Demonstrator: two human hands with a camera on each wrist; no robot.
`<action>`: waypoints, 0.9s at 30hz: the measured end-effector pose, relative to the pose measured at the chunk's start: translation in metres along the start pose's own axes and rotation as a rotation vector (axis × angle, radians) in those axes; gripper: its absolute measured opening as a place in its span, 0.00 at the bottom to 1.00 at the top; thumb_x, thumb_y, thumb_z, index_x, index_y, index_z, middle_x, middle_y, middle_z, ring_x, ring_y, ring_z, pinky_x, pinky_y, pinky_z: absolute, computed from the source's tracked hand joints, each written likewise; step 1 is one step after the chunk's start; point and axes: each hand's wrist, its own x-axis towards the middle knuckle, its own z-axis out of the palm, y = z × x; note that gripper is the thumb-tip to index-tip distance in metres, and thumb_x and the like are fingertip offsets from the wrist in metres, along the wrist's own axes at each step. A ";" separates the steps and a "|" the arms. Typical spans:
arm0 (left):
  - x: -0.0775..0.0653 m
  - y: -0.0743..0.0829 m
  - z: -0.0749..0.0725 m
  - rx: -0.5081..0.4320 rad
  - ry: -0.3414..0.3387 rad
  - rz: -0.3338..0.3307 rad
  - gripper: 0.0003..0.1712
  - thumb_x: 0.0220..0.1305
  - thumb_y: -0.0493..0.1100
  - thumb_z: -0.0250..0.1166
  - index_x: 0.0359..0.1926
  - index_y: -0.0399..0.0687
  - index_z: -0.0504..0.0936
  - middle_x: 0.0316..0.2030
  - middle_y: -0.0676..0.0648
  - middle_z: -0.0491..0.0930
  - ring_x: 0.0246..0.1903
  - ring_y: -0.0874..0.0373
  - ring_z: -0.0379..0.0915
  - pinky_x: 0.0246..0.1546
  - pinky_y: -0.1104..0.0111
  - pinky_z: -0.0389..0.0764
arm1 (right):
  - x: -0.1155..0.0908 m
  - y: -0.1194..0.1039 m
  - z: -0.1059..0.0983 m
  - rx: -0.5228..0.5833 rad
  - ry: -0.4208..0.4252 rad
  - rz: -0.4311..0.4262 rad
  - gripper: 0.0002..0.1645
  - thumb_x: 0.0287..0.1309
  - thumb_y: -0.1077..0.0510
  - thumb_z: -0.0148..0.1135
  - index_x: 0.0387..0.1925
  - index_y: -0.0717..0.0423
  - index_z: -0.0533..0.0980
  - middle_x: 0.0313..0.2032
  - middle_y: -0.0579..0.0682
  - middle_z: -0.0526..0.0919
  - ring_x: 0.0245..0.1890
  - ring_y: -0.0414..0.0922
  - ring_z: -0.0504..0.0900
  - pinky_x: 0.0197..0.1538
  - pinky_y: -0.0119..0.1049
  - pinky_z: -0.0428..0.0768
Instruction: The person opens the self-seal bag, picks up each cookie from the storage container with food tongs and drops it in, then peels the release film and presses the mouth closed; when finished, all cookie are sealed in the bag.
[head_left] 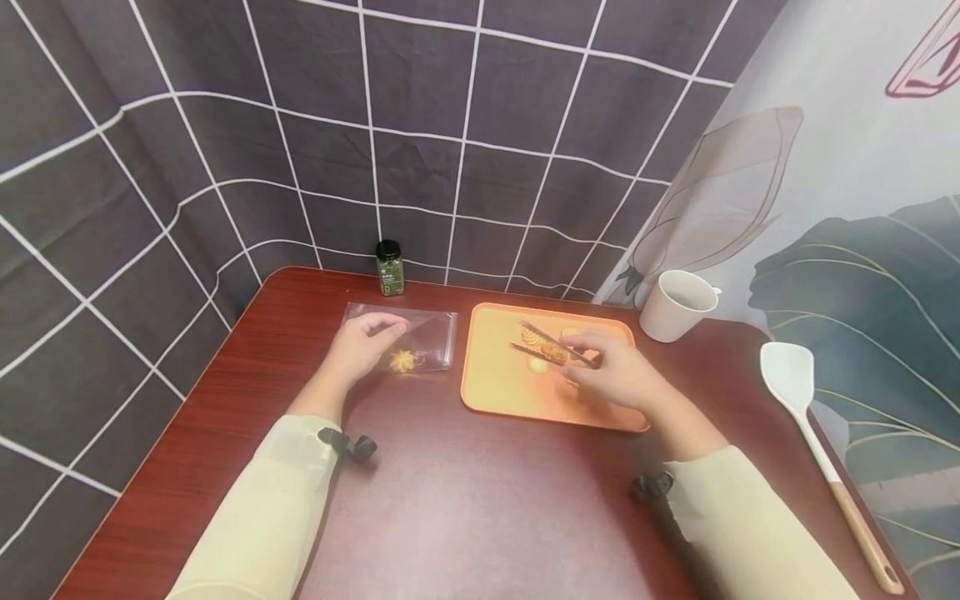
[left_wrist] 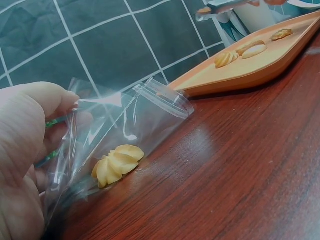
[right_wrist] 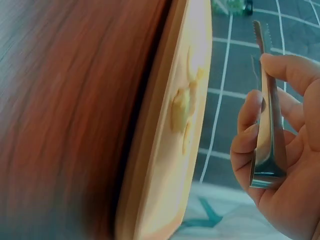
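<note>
In the left wrist view my left hand (left_wrist: 30, 150) pinches one side of a clear zip bag (left_wrist: 135, 112), with thumb and fingers on the plastic. A pale yellow ridged cookie (left_wrist: 118, 165) lies inside the bag, which rests on the table. My right hand (head_left: 611, 367) holds metal tongs (right_wrist: 270, 135) above the orange tray (head_left: 495, 396); I see nothing between the tong tips in the right wrist view. Several cookies lie on the tray, among them a swirled one (left_wrist: 226, 59) and a pale oval one (left_wrist: 254, 51). The hand and tongs partly hide them in the head view.
A green jar with a black lid (head_left: 390, 268) stands behind the bag, near the dark tiled curtain (head_left: 420, 167). Right of the tray is a white mug (head_left: 671, 312). A white spatula with a wooden handle (head_left: 787, 371) lies along the right edge of the reddish-brown table (head_left: 450, 500).
</note>
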 end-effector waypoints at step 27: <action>0.001 -0.003 0.001 -0.040 0.002 -0.001 0.19 0.75 0.54 0.68 0.57 0.49 0.89 0.59 0.43 0.88 0.67 0.45 0.79 0.74 0.45 0.73 | -0.020 0.068 -0.039 -0.151 0.063 0.174 0.34 0.67 0.48 0.73 0.69 0.60 0.78 0.56 0.62 0.89 0.54 0.55 0.85 0.62 0.49 0.80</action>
